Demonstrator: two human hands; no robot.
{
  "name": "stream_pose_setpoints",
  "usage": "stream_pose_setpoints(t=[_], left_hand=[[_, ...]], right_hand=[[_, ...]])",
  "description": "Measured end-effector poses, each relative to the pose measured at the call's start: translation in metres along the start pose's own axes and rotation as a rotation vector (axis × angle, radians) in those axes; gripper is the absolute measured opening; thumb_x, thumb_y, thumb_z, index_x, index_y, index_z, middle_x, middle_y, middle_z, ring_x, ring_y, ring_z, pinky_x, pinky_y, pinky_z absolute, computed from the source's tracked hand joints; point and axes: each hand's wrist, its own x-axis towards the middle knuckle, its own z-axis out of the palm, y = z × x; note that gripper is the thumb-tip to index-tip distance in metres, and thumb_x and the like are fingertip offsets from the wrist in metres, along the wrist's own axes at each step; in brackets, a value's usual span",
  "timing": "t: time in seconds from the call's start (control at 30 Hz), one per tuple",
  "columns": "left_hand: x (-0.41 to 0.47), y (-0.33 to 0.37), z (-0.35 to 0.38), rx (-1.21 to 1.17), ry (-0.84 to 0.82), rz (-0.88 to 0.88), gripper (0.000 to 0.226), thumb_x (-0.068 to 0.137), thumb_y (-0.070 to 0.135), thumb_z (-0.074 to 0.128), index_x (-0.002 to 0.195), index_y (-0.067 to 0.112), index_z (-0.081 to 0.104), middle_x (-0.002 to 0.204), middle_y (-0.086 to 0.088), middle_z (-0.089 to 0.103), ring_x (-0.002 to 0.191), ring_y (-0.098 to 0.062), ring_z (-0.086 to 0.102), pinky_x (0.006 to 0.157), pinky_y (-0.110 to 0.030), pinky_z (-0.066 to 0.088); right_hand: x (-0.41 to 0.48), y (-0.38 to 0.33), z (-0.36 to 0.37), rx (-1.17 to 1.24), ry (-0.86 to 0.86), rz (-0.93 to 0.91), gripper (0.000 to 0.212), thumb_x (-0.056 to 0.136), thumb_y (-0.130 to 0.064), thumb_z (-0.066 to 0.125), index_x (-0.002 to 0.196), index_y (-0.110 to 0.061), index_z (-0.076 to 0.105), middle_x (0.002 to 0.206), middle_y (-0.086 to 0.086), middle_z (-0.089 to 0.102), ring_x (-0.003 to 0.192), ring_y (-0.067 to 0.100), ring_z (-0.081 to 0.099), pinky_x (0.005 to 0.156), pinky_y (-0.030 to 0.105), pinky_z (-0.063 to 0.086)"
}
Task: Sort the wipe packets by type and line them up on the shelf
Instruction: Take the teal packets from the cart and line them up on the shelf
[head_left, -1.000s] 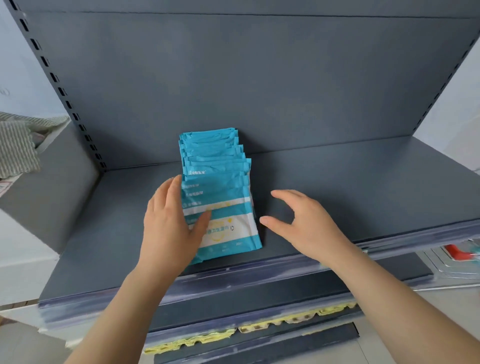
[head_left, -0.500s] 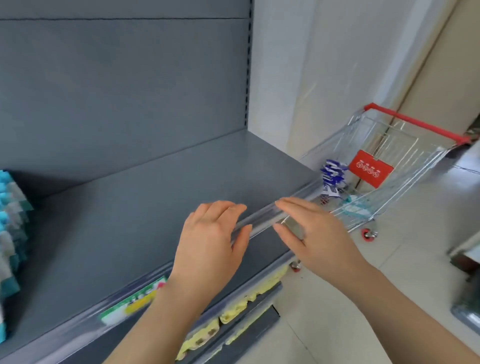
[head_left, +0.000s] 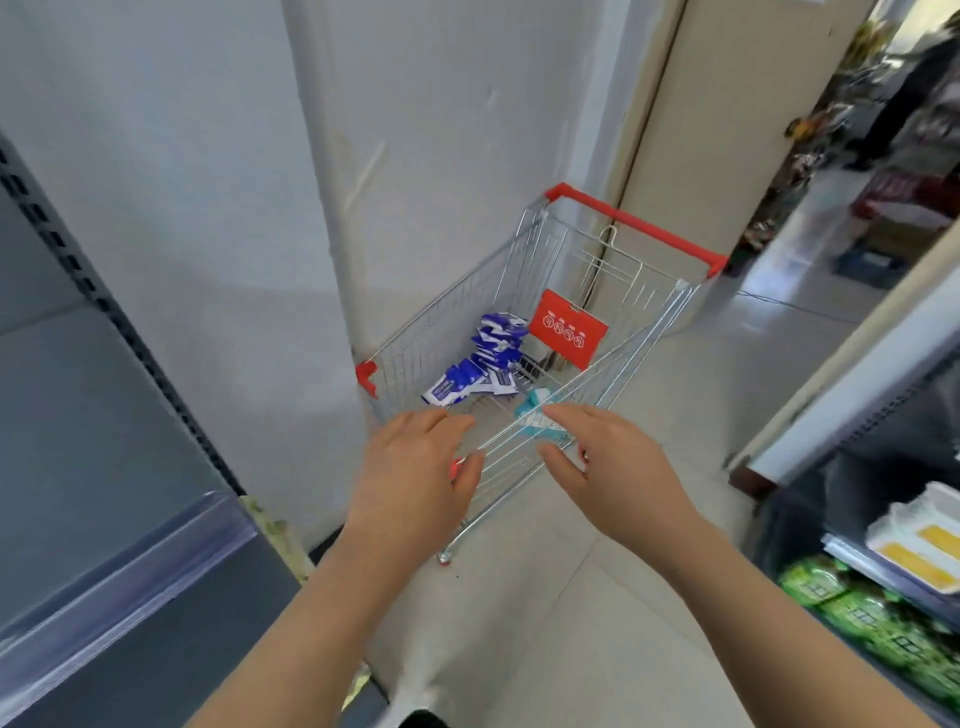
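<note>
Head cam is swinging away from the shelf and is now looking down into the cart. That means the teal stack both hands were squaring up a second ago is sitting out of frame, presumably done for now.

What's showing instead is the rest of the wipes. A heap of blue wipe packets is lying along the left side of the cart, running toward the handle end. One teal packet is sitting by itself at the near edge, right side.

The left hand is hovering over the cart's near edge with its fingers loosely spread, gripping nothing. The right hand is doing the same, empty and open. Its fingertips are lining up over that teal packet, though I can't tell if they're actually touching it.

I'm guessing the person is going for the leftover teal one first, so it joins its own kind. The blue ones would then start a second row.

The shelf is only peeking in at the left edge of the frame. A red sign is hanging inside the cart near the handle end. Green packs are sitting on another rack at bottom right.
</note>
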Motion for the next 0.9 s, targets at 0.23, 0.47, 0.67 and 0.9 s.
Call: stream_pose_setpoints(t=[0.23, 0.47, 0.67, 0.9], left_hand=[[0.155, -0.002, 0.095, -0.034, -0.084, -0.052, 0.041, 0.096, 0.041, 0.049, 0.133, 0.025, 0.054, 0.132, 0.004, 0.056, 0.119, -0.013, 0.050, 0.102, -0.027, 0.037], [0.291, -0.027, 0.189, -0.037, -0.261, -0.158, 0.042, 0.095, 0.040, 0.050, 0.133, 0.021, 0.054, 0.128, 0.000, 0.058, 0.115, -0.017, 0.052, 0.097, -0.031, 0.042], [0.366, -0.064, 0.286, -0.119, -0.399, -0.310, 0.039, 0.094, 0.037, 0.055, 0.129, 0.020, 0.058, 0.127, -0.001, 0.060, 0.115, -0.021, 0.053, 0.098, -0.036, 0.043], [0.410, -0.105, 0.419, -0.148, -0.562, -0.481, 0.038, 0.092, 0.034, 0.058, 0.129, 0.026, 0.057, 0.130, 0.000, 0.057, 0.117, -0.021, 0.052, 0.102, -0.034, 0.039]], right_hand=[[0.135, 0.103, 0.013, 0.008, -0.065, 0.111, 0.043, 0.097, -0.040, 0.047, 0.139, -0.030, 0.044, 0.138, -0.007, 0.053, 0.122, 0.012, 0.050, 0.094, 0.026, 0.045], [0.272, 0.192, 0.037, 0.015, -0.190, 0.191, 0.039, 0.098, -0.036, 0.046, 0.136, -0.028, 0.048, 0.137, -0.004, 0.054, 0.122, 0.016, 0.050, 0.093, 0.032, 0.046], [0.385, 0.273, 0.101, 0.023, -0.338, 0.180, 0.040, 0.097, -0.035, 0.049, 0.136, -0.026, 0.050, 0.138, -0.002, 0.054, 0.122, 0.018, 0.051, 0.100, 0.034, 0.043], [0.497, 0.372, 0.214, 0.067, -0.606, 0.003, 0.034, 0.091, -0.023, 0.059, 0.123, -0.012, 0.063, 0.122, 0.007, 0.065, 0.112, 0.025, 0.059, 0.097, 0.036, 0.044]])
